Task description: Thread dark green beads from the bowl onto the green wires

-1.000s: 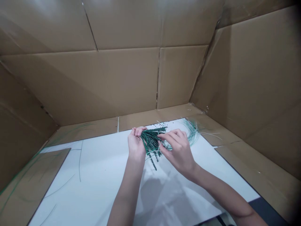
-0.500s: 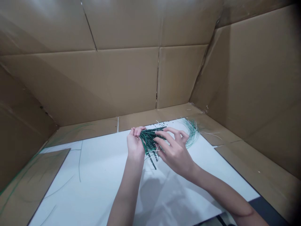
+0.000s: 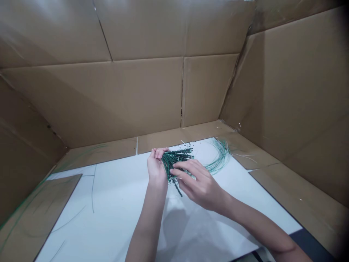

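Note:
A fanned bundle of dark green beaded strands (image 3: 174,157) spreads out to the right from my left hand (image 3: 157,168). That hand is closed around the gathered end, its thumb and fingertips at the top. My right hand (image 3: 200,185) reaches in from the right, its curved fingertips among the lower strands, closed on some of them; which ones is hidden. One beaded strand (image 3: 177,189) dangles below the bundle. Thin pale thread ends poke out near the right fingers. Behind the right hand, loose green threads (image 3: 222,154) trail from the bundle in a curve.
Under my hands lies a white board (image 3: 117,203) with a dark edge. Small dark beads (image 3: 191,142) are scattered at its far edge. Stray green threads (image 3: 93,193) lie to the left. Cardboard walls (image 3: 147,94) stand at the back and both sides.
My right hand has shifted down and left over the bundle, its fingers drawing closer together. More upper strands now show. My left hand keeps its hold in nearly the same spot.

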{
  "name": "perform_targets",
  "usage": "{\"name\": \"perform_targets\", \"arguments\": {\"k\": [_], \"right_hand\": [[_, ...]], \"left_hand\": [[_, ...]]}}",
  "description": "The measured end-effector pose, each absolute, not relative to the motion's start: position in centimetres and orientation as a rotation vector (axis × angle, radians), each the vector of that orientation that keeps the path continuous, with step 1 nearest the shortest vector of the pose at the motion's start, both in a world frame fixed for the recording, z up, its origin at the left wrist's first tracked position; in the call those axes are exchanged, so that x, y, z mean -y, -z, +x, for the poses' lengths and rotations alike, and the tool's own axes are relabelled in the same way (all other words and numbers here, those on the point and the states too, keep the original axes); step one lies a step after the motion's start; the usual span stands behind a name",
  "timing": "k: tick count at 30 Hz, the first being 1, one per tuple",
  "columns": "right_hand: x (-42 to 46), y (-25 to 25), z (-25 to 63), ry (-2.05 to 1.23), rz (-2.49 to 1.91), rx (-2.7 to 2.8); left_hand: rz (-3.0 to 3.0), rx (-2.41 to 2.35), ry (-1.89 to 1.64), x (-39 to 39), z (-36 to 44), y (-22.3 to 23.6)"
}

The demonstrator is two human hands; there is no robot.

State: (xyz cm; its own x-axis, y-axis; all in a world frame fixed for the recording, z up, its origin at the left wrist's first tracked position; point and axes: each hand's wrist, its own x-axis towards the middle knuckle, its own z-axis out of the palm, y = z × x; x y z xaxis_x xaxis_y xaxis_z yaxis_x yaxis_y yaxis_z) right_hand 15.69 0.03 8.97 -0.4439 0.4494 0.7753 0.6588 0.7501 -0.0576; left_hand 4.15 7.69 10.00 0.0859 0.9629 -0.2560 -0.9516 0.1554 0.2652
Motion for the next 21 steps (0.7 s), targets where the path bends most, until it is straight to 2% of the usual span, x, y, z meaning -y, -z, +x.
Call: {"name": "perform_targets", "arguments": {"k": [3, 7, 10, 14, 18, 21], "right_hand": [[1.0, -10.2, 16.3, 0.124, -0.748, 2.048], [1.4, -12.0, 18.7, 0.355, -0.883, 1.642], [0.8, -12.2, 20.6, 0.329, -1.028, 1.509], [0.7, -11.1, 21.4, 0.093, -1.092, 1.885], [2.6, -9.4, 20.2, 0.141, -0.964, 2.328], [4.3, -8.3, 18.9, 0.136, -0.874, 2.330]], "left_hand": [[0.014, -0.402, -1.412, -7.6, 4.2, -10.3], [0.014, -0.381, -1.331, -7.0, 4.5, -11.2], [0.122, -0.351, -1.167, -5.3, 4.6, -11.6], [0.575, -0.431, -0.782, -1.4, 4.0, -11.4], [0.999, -0.498, -0.311, 2.6, 2.6, -10.9], [1.124, -0.574, -0.096, 4.6, 1.3, -10.8]]}}
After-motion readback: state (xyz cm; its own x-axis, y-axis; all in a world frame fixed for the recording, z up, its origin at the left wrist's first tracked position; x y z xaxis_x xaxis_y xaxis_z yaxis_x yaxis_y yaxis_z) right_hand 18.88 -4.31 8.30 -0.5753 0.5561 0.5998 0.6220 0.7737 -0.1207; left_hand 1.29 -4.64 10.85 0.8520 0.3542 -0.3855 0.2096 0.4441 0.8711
